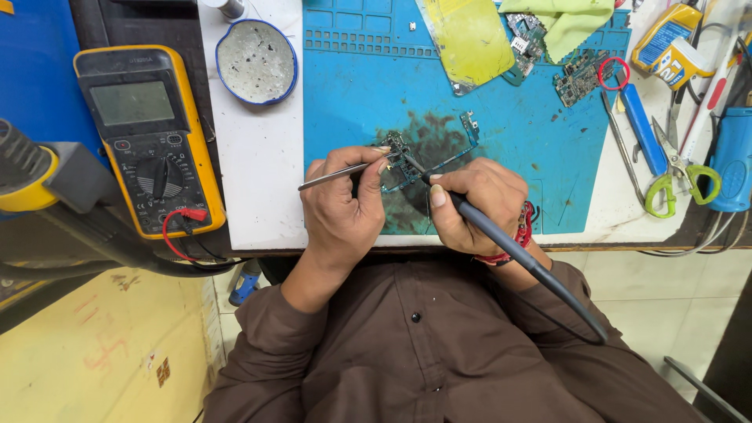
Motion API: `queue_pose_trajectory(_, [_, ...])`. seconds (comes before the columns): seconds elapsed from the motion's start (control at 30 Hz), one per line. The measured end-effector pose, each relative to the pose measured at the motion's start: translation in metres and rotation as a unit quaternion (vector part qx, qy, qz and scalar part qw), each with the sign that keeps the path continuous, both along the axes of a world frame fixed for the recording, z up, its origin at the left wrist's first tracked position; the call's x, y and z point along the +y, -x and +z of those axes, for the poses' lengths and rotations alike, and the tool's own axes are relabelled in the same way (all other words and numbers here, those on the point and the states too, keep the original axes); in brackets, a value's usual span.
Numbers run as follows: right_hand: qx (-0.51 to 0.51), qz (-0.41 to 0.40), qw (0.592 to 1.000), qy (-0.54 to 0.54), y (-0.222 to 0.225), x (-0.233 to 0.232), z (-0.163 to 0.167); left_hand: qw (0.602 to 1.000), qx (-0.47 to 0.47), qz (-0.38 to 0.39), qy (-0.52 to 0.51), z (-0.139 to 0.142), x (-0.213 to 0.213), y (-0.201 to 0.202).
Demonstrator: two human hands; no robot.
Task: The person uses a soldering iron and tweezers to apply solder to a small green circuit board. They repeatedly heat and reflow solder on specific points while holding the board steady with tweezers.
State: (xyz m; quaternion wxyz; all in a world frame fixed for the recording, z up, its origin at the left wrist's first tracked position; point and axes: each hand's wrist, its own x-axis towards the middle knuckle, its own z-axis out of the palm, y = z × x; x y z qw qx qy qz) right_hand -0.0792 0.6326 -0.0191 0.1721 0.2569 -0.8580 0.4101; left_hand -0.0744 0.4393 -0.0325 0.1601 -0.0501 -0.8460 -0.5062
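1. My left hand (341, 205) pinches slim metal tweezers (338, 174), tips on the small green circuit board (407, 160).
2. My right hand (474, 205) is clamped around a grey-handled soldering iron (501, 239), tip touching that board.
3. The board lies on the stained blue silicone mat (509, 133).
4. A yellow multimeter (149, 137) lies well apart, at my left.
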Motion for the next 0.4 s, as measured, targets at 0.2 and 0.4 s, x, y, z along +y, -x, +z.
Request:
queue_pose_trajectory(0.2, [0.001,-0.003,1.000,-0.008,-0.0006,-0.0001,-0.0006,1.000,-0.002,0.001,-0.001,-0.0011,0.0001,-0.0001])
queue_pose_trajectory(0.4, [-0.001,-0.006,1.000,-0.006,-0.0014,0.0009,-0.0024,1.000,-0.004,0.001,-0.003,-0.0021,-0.0003,-0.0004])
